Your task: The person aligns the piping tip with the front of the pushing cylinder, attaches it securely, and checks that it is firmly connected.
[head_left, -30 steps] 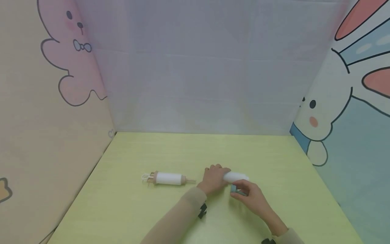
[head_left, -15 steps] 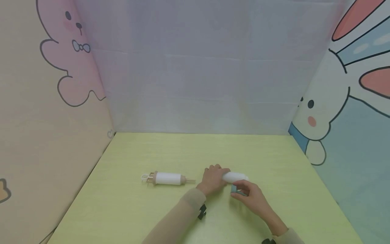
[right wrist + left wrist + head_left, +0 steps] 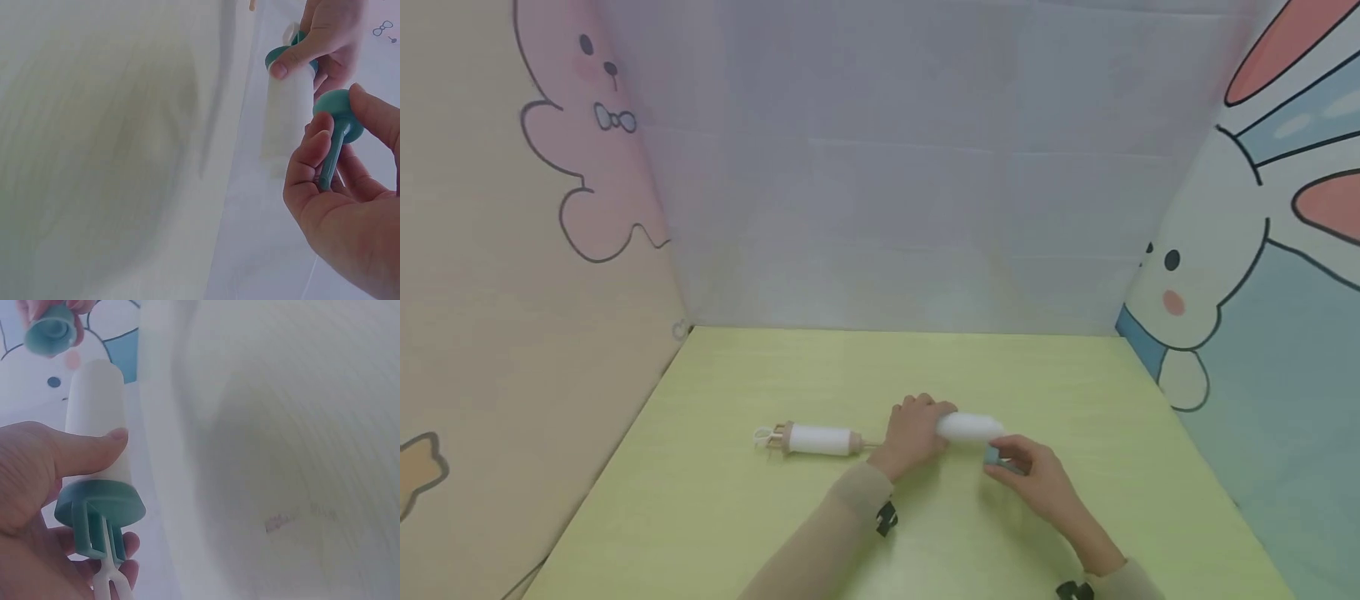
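Note:
My left hand (image 3: 913, 437) grips a large syringe by its white barrel (image 3: 97, 403), the thumb lying along it. A teal collar (image 3: 103, 500) and a white forked plunger end (image 3: 111, 572) show below the thumb in the left wrist view. My right hand (image 3: 350, 215) pinches the syringe's teal nozzle cap (image 3: 340, 111) between thumb and fingers, its thin tube pointing back toward the palm. The cap's hollow wide side (image 3: 51, 334) faces the barrel's far end, with a gap between them.
A second syringe (image 3: 820, 440) with tan ends, a white barrel and a thin nozzle lies on the yellow-green table (image 3: 715, 533), left of my left hand. Behind stands a pale curtain (image 3: 880, 183); a wall with a rabbit drawing (image 3: 1202, 250) rises at the right.
Over the last half second my left hand with the syringe has moved slightly left and away, and my right hand with the nozzle cap slightly right. The head view has also shifted a little.

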